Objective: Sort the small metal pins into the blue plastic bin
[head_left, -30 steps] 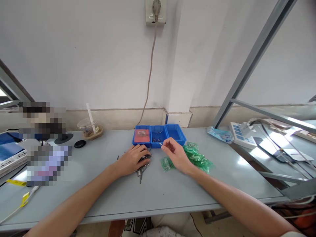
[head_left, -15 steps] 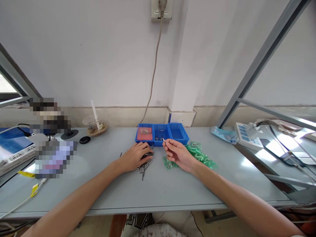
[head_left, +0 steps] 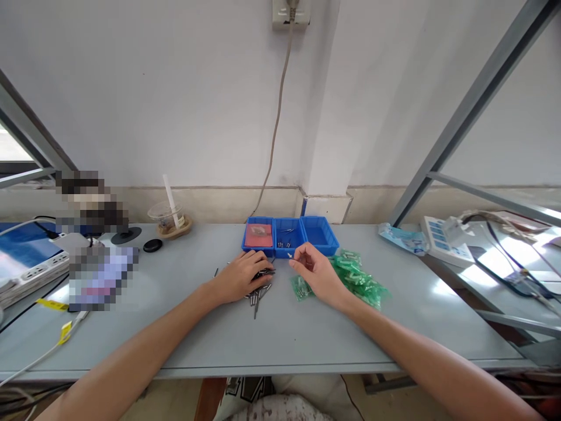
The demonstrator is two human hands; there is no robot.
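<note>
Pin (head_left: 289,255), small and metal, sits pinched at the tip of our right hand (head_left: 316,275), thumb and forefinger closed on it, held just in front of the middle blue bin (head_left: 289,234), which already has a few similar pins in it. We judge the step as a tiny-part transfer, so we'd keep the pinch light but firm, keep the pin end visible past the fingertips, and let go low over the bin floor so it doesn't bounce out; that's our read, not something seen. Right grip: clamped on the pin, other fingers loosely curled, not touching the bin. Just below and beside that grip lies a small green bag (head_left: 300,287) with pins inside, and to its right a heap of green bags (head_left: 360,279) on the table (head_left: 280,339). Our left hand (head_left: 242,279) rests palm down over a loose pile of dark pins (head_left: 258,295); fingers lie flat and together over them, touching, but we cannot tell if any pin is actually gripped underneath. Left of the middle bin is a bin with a reddish pad (head_left: 258,235), right of it an empty-looking blue bin (head_left: 321,234). Risk as we see it: pin is slim and slippery, easy to drop onto the table or mix back into the pile.
</note>
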